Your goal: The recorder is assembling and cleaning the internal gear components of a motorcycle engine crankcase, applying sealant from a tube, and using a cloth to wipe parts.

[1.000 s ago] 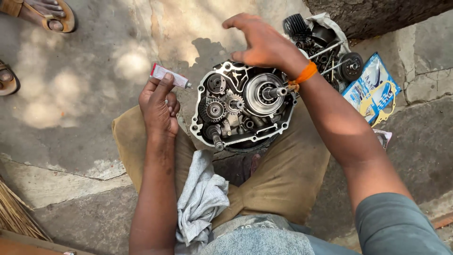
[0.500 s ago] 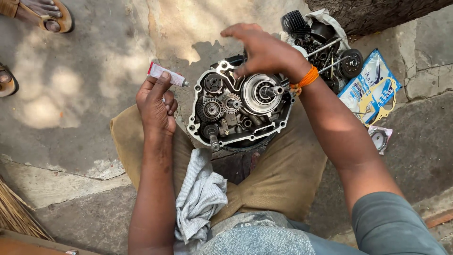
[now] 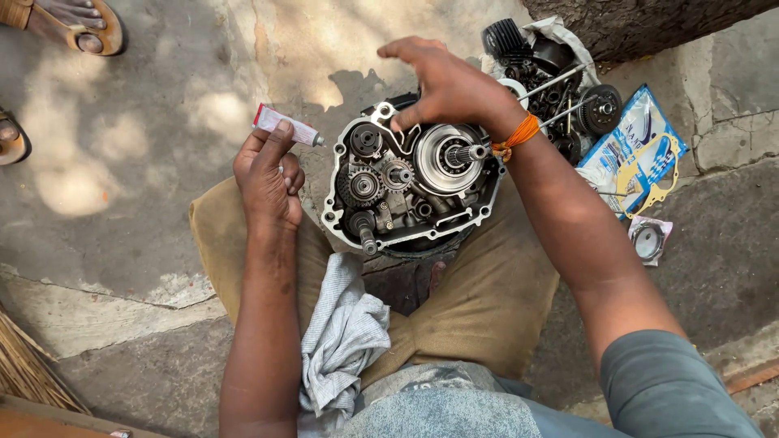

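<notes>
Head view, vs a sec ago: left hand (image 3: pixel 266 180) w/ grip closed on small sealant tube (image 3: pixel 287 126) barely shifted beside open engine case (image 3: pixel 410 182) on lap, right hand (image 3: pixel 450 85) open, now lower on case rim.

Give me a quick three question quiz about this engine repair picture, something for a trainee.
1. True or false: the left hand holds a small tube.
2. Where does the right hand rest? A) on the rag B) on the top edge of the engine case C) on the gasket pack
3. Fill in: the rag lies on the person's ____.

Key: 1 true; 2 B; 3 lap.
</notes>
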